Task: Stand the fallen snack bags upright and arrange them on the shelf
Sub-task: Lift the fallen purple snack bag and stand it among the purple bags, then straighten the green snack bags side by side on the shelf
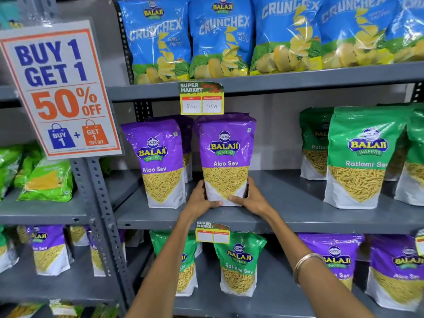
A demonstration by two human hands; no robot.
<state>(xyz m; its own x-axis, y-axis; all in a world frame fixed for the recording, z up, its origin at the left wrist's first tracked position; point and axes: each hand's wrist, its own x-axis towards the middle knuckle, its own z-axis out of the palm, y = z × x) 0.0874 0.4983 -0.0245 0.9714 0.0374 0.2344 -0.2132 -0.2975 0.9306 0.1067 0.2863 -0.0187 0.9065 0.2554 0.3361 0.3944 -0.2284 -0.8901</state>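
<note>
Both hands hold one tall purple plastic Aloo Sev bag point(226, 157) at its white lower part, on the middle grey metal shelf point(286, 210). The left hand point(202, 198) presses the left lower edge and the right hand point(252, 198) presses the right lower edge, with both thumbs on the front face, so each grip is closed on this bag. The bag is upright, and its base seems to rest on the shelf near the front edge.

As I judge it, the task is well advanced on this shelf. A second purple Aloo Sev bag point(160, 164) stands upright just beside the held one, on its left, with a small gap between them. The green Ratlami Sev bags point(362, 157) on the right of the same shelf also stand upright. What is left here is probably only to release the held bag and align it with its neighbour. A wide bare part of the shelf lies between the purple and the green bags.

Some things are hard to see. Another purple bag behind the two front ones is mostly hidden. The green bags point(46, 180) on the neighbouring rack at the left look tilted or lying (the picture is distorted there, so I cannot tell). The bags at the right edge are cut off.
</note>
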